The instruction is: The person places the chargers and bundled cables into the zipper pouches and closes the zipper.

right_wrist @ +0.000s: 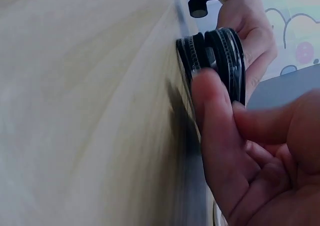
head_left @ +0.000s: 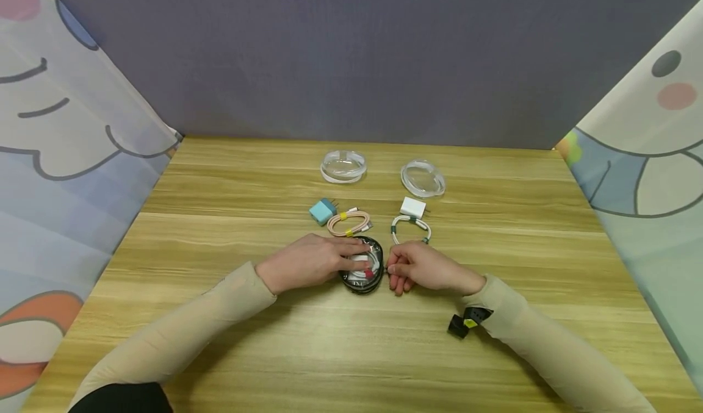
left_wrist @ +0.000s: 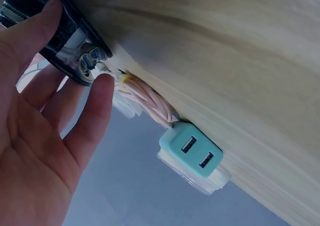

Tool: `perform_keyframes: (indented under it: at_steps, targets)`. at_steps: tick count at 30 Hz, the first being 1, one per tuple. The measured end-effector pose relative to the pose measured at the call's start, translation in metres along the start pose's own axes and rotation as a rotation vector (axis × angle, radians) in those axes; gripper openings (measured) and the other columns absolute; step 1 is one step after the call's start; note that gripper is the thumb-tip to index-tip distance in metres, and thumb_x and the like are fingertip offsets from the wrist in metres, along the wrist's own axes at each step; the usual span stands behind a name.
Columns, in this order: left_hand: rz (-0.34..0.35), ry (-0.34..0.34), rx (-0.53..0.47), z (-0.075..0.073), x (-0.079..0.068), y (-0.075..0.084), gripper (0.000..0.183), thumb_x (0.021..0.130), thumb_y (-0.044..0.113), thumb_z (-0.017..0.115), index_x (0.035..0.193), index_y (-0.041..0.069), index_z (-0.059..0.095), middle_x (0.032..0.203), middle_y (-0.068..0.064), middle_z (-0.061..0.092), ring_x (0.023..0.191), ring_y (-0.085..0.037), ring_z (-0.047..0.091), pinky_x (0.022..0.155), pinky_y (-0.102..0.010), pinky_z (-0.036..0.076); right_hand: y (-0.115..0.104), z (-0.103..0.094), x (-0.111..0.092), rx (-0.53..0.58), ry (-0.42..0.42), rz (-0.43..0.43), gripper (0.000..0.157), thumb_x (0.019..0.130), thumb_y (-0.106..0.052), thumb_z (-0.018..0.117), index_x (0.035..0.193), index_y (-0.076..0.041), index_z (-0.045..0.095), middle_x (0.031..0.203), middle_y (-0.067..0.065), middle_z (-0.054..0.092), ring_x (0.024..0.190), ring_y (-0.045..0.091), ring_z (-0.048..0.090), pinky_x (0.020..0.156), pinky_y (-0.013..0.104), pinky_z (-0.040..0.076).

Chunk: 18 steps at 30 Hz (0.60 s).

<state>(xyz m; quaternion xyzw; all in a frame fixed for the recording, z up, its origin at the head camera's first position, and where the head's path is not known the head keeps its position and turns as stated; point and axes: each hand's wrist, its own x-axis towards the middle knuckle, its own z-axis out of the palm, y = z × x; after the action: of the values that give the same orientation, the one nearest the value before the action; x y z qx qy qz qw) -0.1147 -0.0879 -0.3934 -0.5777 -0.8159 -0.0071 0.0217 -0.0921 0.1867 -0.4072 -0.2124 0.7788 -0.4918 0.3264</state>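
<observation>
A small round zip pouch (head_left: 362, 287) with black trim and a clear top lies on the table. Through its top show a white cable, a white block and a red bit. My left hand (head_left: 315, 262) grips it, fingers spread over the top and the thumb on its side in the left wrist view. My right hand (head_left: 425, 268) is at the pouch's right edge, thumb and forefinger pinching what looks like the zipper pull, mostly hidden by the fingertips. In the right wrist view, a gap shows between the toothed edges of the pouch (right_wrist: 232, 51).
Beyond the pouch lie a teal charger plug (head_left: 321, 212), a pink coiled cable (head_left: 333, 227), a white charger plug (head_left: 412, 207) and a white coiled cable (head_left: 394, 229) with green ties. Farther back stand two clear round cases (head_left: 343, 179) (head_left: 423, 192) with white rims, before a grey panel (head_left: 362, 59).
</observation>
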Motion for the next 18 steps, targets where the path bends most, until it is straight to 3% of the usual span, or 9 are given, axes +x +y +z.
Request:
perform_keyframes:
  at_steps: [4, 7, 14, 18]
  targets:
    - [-0.017, 0.015, -0.013, 0.0, 0.001, 0.001, 0.058, 0.09, 0.001, 0.062, 0.139, 0.033, 0.061, 0.147, 0.001, 0.052, 0.132, -0.016, 0.051, 0.078, -0.035, 0.057, -0.002, 0.004, -0.002, 0.034, -0.09, 0.009, 0.013, 0.101, -0.002, 0.053, 0.092, 0.003, 0.059, 0.078, 0.01, 0.072, 0.067, 0.022, 0.07, 0.06, 0.034, 0.058]
    - [-0.028, 0.034, 0.0, 0.0, 0.001, 0.002, 0.055, 0.09, 0.002, 0.065, 0.138, 0.031, 0.063, 0.145, 0.0, 0.054, 0.13, -0.017, 0.053, 0.078, -0.036, 0.057, -0.001, 0.006, -0.003, 0.053, -0.095, 0.003, 0.013, 0.101, -0.002, 0.053, 0.092, 0.004, 0.059, 0.078, 0.011, 0.072, 0.066, 0.022, 0.07, 0.059, 0.034, 0.058]
    - [-0.03, 0.08, 0.02, 0.003, 0.0, 0.003, 0.047, 0.093, 0.009, 0.068, 0.138, 0.021, 0.061, 0.139, -0.006, 0.058, 0.124, -0.022, 0.056, 0.095, -0.037, 0.051, 0.005, 0.001, -0.003, 0.111, 0.012, 0.028, 0.012, 0.102, -0.002, 0.051, 0.096, 0.007, 0.057, 0.081, 0.014, 0.071, 0.067, 0.024, 0.069, 0.06, 0.035, 0.058]
    - [-0.03, 0.094, 0.038, 0.002, -0.002, 0.004, 0.042, 0.094, 0.007, 0.067, 0.134, 0.02, 0.063, 0.131, -0.005, 0.061, 0.117, -0.022, 0.057, 0.093, -0.037, 0.051, 0.008, -0.002, -0.002, 0.121, 0.081, 0.018, 0.012, 0.103, -0.002, 0.05, 0.098, 0.007, 0.056, 0.081, 0.015, 0.069, 0.066, 0.023, 0.068, 0.06, 0.035, 0.058]
